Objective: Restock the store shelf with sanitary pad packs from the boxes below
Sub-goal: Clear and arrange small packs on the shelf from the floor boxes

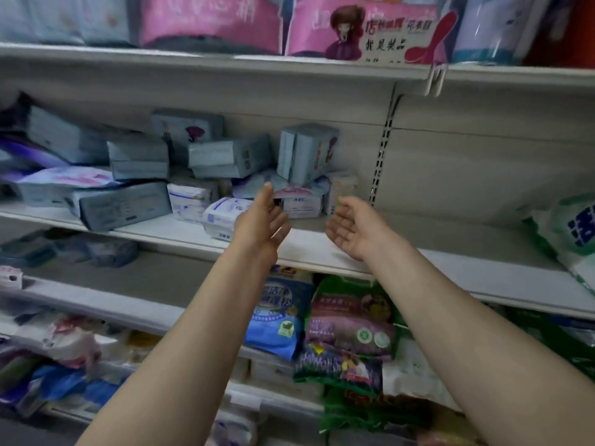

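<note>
Reaching toward the middle shelf [322, 249] at frame centre, the left hand [262, 220] and right hand [352, 228] are both empty, fingers relaxed, flanking jumbled sanitary pad packs [302, 206]. Tidying seems underway; next probably calls for squaring that pile.

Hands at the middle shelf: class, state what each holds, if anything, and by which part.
Nothing is held. The left hand and right hand are both open and empty, palms facing each other, in front of the packs.

Both arms reach forward, left grip [262, 220] and right grip [351, 228] empty, fingers relaxed.
</note>
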Demonstrator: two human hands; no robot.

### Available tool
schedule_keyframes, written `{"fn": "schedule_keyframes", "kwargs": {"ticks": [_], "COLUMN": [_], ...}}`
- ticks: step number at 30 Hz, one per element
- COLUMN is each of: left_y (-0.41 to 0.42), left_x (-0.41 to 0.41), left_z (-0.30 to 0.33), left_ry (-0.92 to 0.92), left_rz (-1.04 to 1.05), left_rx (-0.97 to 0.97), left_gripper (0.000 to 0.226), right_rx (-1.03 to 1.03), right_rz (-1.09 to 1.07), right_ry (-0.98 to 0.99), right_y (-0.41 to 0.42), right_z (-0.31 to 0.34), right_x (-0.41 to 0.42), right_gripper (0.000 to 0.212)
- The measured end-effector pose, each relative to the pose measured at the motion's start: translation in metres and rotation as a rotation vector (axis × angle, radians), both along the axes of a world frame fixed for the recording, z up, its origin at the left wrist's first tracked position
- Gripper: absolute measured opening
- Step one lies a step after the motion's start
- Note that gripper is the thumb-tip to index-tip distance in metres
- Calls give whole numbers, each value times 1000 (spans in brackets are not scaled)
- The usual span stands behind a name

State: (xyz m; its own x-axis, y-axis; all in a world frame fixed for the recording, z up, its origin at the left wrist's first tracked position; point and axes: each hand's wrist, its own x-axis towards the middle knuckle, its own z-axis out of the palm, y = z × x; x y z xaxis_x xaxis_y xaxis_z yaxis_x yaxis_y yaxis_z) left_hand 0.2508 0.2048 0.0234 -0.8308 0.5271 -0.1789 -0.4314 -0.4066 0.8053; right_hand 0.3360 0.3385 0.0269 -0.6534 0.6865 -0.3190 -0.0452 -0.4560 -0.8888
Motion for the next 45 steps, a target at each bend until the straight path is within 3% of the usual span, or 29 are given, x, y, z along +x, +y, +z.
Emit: {"fn": "schedule_keyframes", "kwargs": {"ticks": [4, 6, 8, 10, 15, 24, 28, 31, 38, 40, 43, 45], "left_y": [-6, -12, -19, -24, -21, -10, -8, -10, -2, 8, 26, 38], "left_x": [-32, -54, -72, -87, -99, -99, -92, -88, -77, -78, -81, -78], "left_z": [11, 7, -3, -14, -33, -37, -35, -32, -29, -29, -26, -19], "left_ry": [29, 167, 277, 281, 251, 239, 230, 205, 122, 102, 34, -43], "left_rz": [186, 392, 592, 653, 492, 167, 41, -23, -174, -133, -83, -113], "left_rx": [15, -108, -239, -351, -517, -582, -509, -460, -330, -298, -246, -161], "left_gripper": [24, 26, 33, 39, 55, 38, 25, 35, 28, 35, 65, 67], "right_rx": [34, 31, 24, -5, -85, -14, 30, 50, 71, 59, 16, -1], "right_rz": [-37, -51, -62, -65, -102, -61, 141, 217, 218, 173, 60, 15], "right_ry": [-2, -17, -41, -72, -115, -220, -318, -330, -339, -322, -287, -260], "right_y": [3, 3, 3, 3, -2, -11, -23, -26, -8, -4, 5, 11], "right_z": [24, 33, 37, 37, 35, 19, 7, 4, 7, 8, 10, 11], "right_x": [-22, -32, -42, -54, -79, -104, -102, -98, -72, -61, -42, -30], "right_gripper": [32, 17, 15, 17, 28, 35, 16, 14, 25, 21, 18, 19]}}
